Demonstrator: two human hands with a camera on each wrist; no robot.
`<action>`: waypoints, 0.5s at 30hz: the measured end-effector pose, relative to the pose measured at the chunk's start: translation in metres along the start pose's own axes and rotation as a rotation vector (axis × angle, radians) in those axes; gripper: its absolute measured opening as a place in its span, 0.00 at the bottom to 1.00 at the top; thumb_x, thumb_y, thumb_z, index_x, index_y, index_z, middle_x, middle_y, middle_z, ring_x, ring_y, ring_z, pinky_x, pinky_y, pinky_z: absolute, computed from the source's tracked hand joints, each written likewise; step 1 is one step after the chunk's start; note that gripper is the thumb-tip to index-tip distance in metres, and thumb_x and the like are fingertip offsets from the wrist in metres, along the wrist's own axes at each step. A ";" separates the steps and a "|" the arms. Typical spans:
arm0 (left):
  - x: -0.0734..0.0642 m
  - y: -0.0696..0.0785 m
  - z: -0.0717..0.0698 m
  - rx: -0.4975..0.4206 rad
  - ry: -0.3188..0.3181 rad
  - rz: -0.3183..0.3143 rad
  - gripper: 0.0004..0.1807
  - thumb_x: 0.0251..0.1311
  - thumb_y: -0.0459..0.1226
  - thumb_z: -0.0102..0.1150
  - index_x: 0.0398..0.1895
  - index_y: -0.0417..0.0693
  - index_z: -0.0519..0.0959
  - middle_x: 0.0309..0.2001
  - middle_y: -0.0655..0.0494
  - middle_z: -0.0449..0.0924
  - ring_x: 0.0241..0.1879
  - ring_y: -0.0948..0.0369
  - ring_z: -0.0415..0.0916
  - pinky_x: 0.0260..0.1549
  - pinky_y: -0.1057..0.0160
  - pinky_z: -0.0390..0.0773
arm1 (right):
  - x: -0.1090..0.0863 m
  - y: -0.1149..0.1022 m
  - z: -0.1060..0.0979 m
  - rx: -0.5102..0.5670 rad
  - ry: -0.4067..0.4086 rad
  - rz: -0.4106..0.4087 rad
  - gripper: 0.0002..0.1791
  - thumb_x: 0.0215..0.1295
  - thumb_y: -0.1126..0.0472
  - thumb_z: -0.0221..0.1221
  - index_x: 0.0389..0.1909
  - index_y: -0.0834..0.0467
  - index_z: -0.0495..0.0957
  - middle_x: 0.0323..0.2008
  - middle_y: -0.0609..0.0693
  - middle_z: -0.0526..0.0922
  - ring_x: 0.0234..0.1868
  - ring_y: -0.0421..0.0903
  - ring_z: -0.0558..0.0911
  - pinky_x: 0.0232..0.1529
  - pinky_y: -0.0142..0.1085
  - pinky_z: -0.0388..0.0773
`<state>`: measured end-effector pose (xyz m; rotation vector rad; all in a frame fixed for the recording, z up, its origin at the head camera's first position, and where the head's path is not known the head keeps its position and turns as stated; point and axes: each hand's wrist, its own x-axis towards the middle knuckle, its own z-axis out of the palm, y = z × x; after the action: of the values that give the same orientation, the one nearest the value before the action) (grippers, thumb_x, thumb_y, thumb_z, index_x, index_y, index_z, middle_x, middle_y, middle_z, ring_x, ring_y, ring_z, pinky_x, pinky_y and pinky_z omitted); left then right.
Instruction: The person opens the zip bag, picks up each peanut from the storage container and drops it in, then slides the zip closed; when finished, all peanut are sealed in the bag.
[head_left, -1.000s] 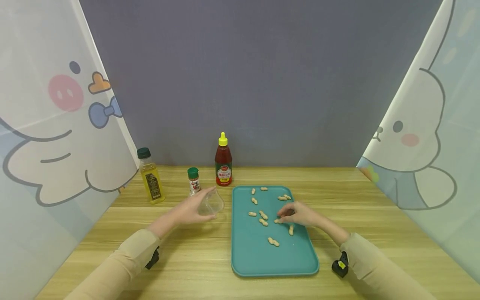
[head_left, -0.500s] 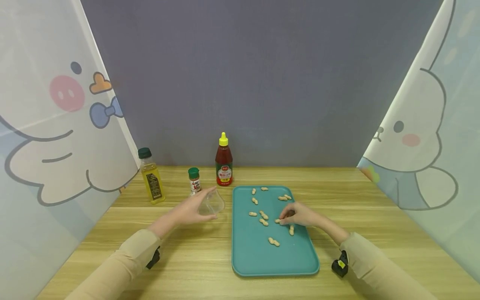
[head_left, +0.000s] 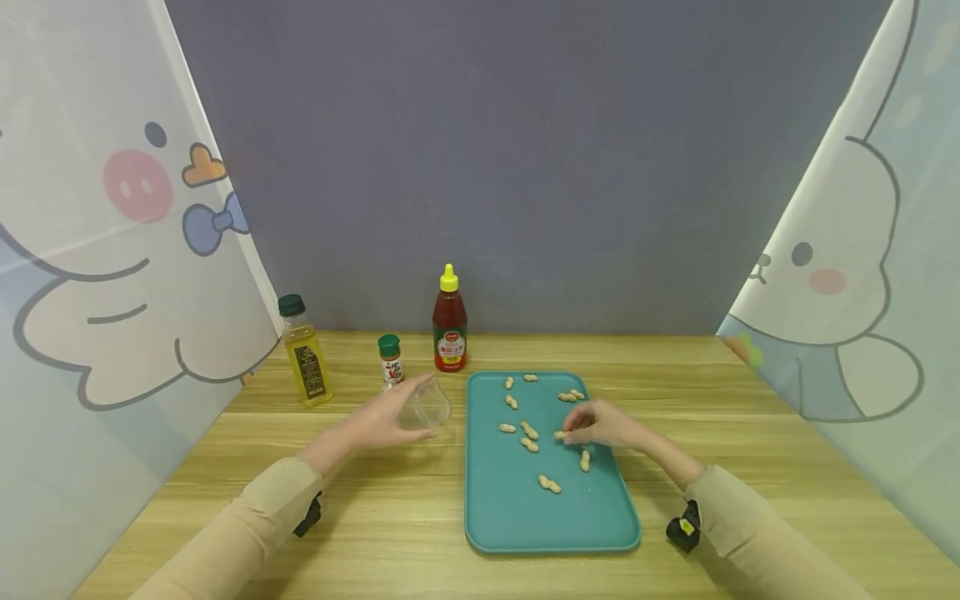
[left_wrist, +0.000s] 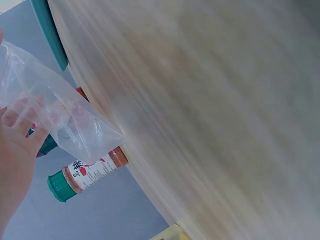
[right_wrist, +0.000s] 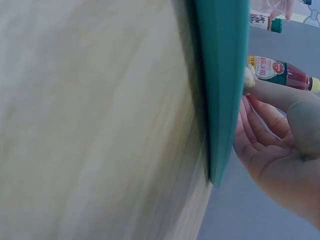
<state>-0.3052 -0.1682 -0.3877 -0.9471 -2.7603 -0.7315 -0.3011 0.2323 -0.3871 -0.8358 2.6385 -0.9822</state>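
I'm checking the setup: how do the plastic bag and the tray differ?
The plastic bag is clear; the tray is opaque teal. The left grip holds the plastic bag, while the tray lies flat on the table. The tray bears peanuts; none show in the plastic bag.

- Tray on the desk, right of the left hand and the bag it holds.
- Peanuts spread on the tray; right hand over its right side, holding one.
- Sauce bottle just beside the tray's far left corner.
- Seasoning jar left of that, beyond the left hand.
- Oil bottle left of the jar.
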 end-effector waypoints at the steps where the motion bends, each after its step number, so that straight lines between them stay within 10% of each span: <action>1: 0.000 0.000 0.000 0.001 0.002 0.002 0.51 0.48 0.53 0.68 0.72 0.46 0.53 0.65 0.47 0.66 0.61 0.50 0.68 0.59 0.46 0.70 | 0.001 -0.001 -0.001 0.004 0.007 0.003 0.10 0.61 0.57 0.62 0.38 0.59 0.80 0.33 0.49 0.82 0.30 0.38 0.77 0.29 0.30 0.75; 15: -0.001 0.002 -0.001 0.003 -0.019 -0.004 0.51 0.50 0.56 0.66 0.72 0.47 0.52 0.65 0.46 0.66 0.61 0.50 0.68 0.59 0.47 0.69 | 0.022 -0.030 -0.006 -0.036 0.080 -0.057 0.13 0.62 0.52 0.60 0.41 0.56 0.82 0.38 0.49 0.84 0.36 0.46 0.81 0.33 0.32 0.78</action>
<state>-0.3037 -0.1678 -0.3861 -0.9530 -2.7796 -0.7226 -0.3088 0.2045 -0.3630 -0.9030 2.7212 -1.0049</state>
